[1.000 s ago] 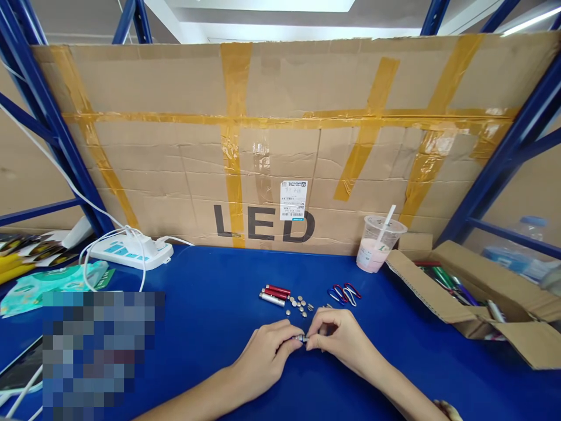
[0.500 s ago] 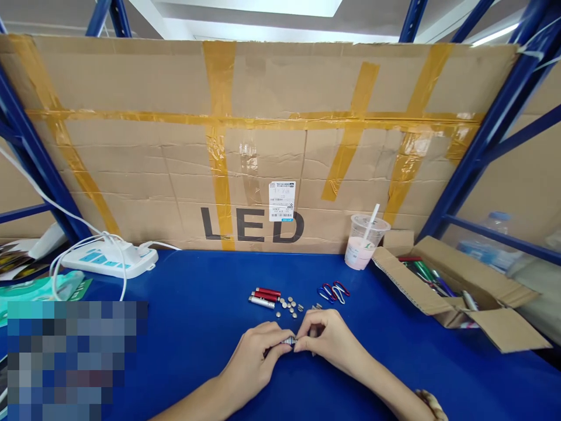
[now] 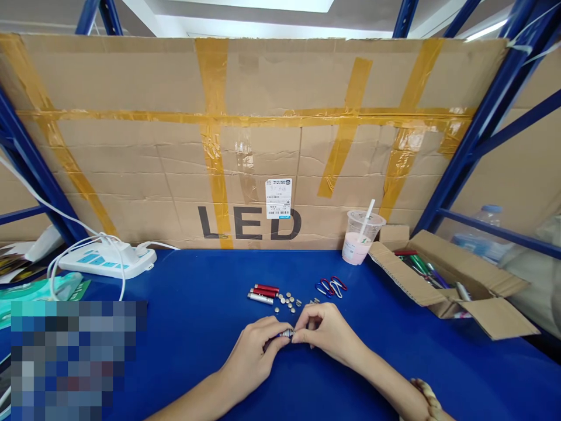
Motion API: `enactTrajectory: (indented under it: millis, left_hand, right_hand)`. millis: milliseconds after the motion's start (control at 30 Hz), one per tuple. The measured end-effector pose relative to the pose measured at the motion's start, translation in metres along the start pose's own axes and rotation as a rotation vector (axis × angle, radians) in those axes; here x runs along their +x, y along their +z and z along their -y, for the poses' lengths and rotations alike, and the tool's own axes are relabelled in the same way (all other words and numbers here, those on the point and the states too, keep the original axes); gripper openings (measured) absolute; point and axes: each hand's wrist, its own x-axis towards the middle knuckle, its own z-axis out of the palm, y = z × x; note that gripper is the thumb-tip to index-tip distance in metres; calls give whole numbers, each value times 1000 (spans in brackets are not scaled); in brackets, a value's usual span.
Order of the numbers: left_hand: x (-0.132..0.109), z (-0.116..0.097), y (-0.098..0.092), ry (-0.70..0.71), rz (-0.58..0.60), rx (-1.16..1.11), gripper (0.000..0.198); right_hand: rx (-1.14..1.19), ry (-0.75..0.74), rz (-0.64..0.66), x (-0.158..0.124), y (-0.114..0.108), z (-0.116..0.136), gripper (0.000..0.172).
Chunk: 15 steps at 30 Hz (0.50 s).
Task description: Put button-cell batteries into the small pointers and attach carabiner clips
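My left hand (image 3: 258, 351) is closed round a small silver metal tube (image 3: 286, 332), whose ringed end sticks out between thumb and forefinger; the rest is hidden in the palm. Right at that end, my right hand (image 3: 326, 330) pinches with thumb and forefinger; what lies between those fingertips is too small to make out. Just beyond the hands lie two red tubes (image 3: 266, 290) and a silver tube (image 3: 260, 299), side by side. Several button cells (image 3: 288, 300) are scattered beside them. Small metal clips (image 3: 314, 301) lie partly behind my right hand.
Red, blue and silver carabiner clips (image 3: 332, 286) lie farther right. A cup with a straw (image 3: 362, 237) stands by the cardboard wall (image 3: 131, 158). An open carton (image 3: 403, 275) holds pens at the right. A white power strip (image 3: 94, 260) with cables sits at the left.
The whole view has shifted slightly. Both hands stay together at the tube's end, with only slight finger movement.
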Motion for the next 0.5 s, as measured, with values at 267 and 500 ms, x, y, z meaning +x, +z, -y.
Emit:
enactTrajectory:
  millis: [267,500]
  left_hand:
    - [0,-2,1,-19,-1,17,25]
    - [0,0,1,-30,18,10,26]
  right_hand:
    - [-39,-11,-3,1,-3,1,28]
    - [-33,-7,-4,1,-1,-1,31]
